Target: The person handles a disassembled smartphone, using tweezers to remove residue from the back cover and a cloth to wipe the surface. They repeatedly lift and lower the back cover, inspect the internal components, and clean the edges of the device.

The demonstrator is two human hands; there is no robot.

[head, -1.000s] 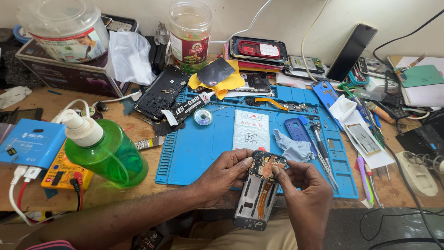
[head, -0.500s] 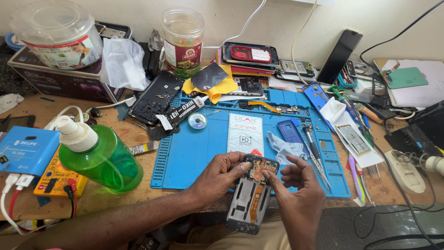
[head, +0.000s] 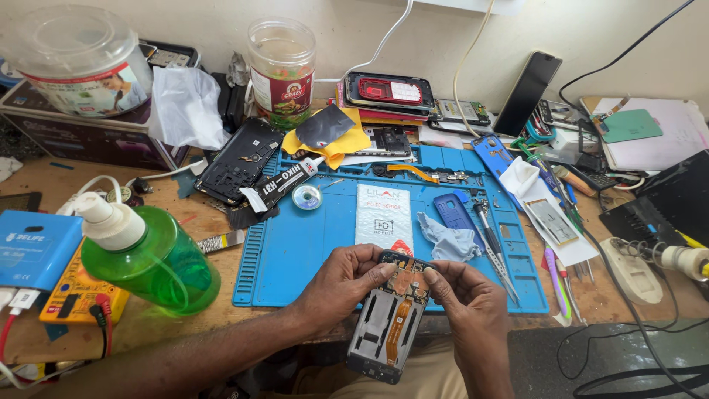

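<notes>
An opened phone frame (head: 388, 318) with its back off, showing an orange flex cable and bare metal, is held over the near edge of a blue repair mat (head: 310, 244). My left hand (head: 340, 284) grips its upper left corner, thumb and forefinger on the top edge. My right hand (head: 465, 299) holds the upper right side, with fingertips pressing near the copper-coloured patch at the top of the frame. The lower end of the phone hangs past the table edge above my lap.
A green pump bottle (head: 148, 255) stands at left beside a blue box (head: 33, 247) and yellow meter (head: 74, 292). On the mat lie a white packet (head: 384, 214), blue cloth (head: 450, 242), tweezers (head: 491, 240) and solder reel (head: 306, 196). Phones, jars and cables crowd the back.
The view has tilted down and shifted slightly. Both hands keep hold of the phone frame, with the right fingers shifting at its top edge.
</notes>
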